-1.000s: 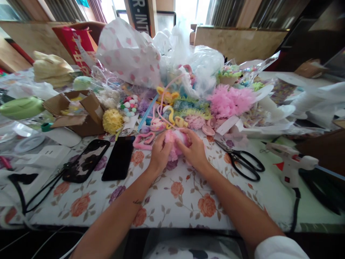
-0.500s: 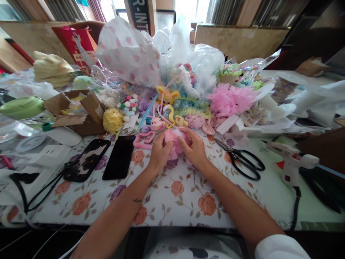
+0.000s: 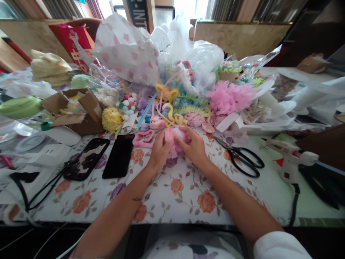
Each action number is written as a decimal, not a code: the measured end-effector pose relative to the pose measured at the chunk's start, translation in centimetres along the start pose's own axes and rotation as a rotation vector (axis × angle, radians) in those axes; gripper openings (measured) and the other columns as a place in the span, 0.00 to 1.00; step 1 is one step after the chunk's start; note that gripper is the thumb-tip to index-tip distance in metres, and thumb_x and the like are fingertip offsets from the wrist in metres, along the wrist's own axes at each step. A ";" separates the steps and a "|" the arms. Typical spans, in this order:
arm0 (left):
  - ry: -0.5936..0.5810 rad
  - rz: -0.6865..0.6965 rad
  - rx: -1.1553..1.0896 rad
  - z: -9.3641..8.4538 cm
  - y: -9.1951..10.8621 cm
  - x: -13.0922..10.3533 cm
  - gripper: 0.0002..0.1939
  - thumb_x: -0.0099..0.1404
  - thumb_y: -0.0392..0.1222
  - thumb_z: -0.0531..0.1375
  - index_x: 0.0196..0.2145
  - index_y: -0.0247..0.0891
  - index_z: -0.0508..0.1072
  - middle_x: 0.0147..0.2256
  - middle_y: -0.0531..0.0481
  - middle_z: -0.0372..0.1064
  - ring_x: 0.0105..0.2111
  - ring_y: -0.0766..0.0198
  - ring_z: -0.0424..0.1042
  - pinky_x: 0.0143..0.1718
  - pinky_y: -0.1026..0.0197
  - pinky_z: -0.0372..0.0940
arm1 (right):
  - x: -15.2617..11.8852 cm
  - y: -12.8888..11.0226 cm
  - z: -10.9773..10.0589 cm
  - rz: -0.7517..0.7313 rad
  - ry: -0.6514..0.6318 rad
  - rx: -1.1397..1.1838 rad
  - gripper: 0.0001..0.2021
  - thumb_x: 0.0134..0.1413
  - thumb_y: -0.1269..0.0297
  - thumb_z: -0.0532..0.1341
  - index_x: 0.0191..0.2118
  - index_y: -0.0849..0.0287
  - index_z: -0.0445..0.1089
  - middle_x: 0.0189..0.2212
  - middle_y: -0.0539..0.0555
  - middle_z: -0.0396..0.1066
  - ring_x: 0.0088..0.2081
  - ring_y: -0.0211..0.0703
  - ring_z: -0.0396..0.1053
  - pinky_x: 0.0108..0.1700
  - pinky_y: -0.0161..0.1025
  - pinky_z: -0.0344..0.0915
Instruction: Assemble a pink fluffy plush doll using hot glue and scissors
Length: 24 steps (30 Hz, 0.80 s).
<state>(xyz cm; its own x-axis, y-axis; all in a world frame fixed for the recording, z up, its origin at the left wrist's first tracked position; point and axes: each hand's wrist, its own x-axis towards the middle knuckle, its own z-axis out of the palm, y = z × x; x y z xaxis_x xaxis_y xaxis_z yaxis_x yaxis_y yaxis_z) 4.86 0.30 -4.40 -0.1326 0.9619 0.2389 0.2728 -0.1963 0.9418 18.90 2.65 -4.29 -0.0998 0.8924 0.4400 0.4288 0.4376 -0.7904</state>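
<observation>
A fluffy pink-and-white piece (image 3: 175, 141) is held between my two hands, just above the flowered tablecloth (image 3: 172, 205). My left hand (image 3: 161, 149) closes on its left side, and my right hand (image 3: 194, 145) grips it from the right with the thumb pressed onto the front. The fingers behind it are partly hidden. A pink fuzzy stem (image 3: 161, 97) rises behind the piece. Left of my left hand lies a bent pink fuzzy shape (image 3: 142, 139). A small doll-like head (image 3: 156, 122) sits just beyond my hands.
Black-handled scissors (image 3: 246, 161) and a white glue gun (image 3: 289, 158) lie to the right. Two phones, one plain black (image 3: 118, 156) and one in a patterned case (image 3: 86, 160), rest at left. Behind are a cardboard box (image 3: 78, 111), pink fluff (image 3: 231, 97) and plastic bags (image 3: 126, 50).
My hands keep their hold on the fluffy piece, and their position is nearly the same. The whole view has shifted very slightly.
</observation>
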 end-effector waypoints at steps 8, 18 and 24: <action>0.044 -0.008 0.085 0.1 -0.1 0.3 0.20 0.56 0.37 0.56 0.48 0.38 0.70 0.46 0.46 0.70 0.50 0.52 0.67 0.53 0.50 0.61 | -0.1 0.0 -0.2 -0.022 -0.016 0.002 0.18 0.56 0.56 0.62 0.50 0.56 0.70 0.52 0.56 0.73 0.53 0.48 0.70 0.56 0.46 0.64; 0.109 -0.042 0.061 -0.1 0.2 0.5 0.17 0.56 0.38 0.57 0.44 0.38 0.74 0.39 0.49 0.72 0.40 0.58 0.70 0.44 0.58 0.65 | -0.3 0.2 -2.1 -0.118 -0.074 -0.068 0.21 0.59 0.58 0.58 0.57 0.56 0.65 0.57 0.58 0.69 0.58 0.49 0.66 0.57 0.48 0.63; 0.150 -0.143 -0.097 -0.7 -0.9 1.1 0.17 0.55 0.42 0.61 0.43 0.40 0.75 0.37 0.50 0.73 0.37 0.58 0.71 0.37 0.59 0.66 | -3.4 2.9 -13.4 0.232 0.099 -0.620 0.14 0.53 0.59 0.61 0.42 0.62 0.73 0.39 0.62 0.76 0.39 0.53 0.74 0.43 0.47 0.67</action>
<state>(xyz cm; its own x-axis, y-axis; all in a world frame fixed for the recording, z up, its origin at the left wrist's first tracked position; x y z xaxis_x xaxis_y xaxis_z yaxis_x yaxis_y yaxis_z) 3.77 1.37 -4.77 -0.3059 0.9436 0.1269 0.1488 -0.0843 0.9853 32.54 -0.55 -2.38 0.1273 0.9287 0.3483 0.8686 0.0651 -0.4911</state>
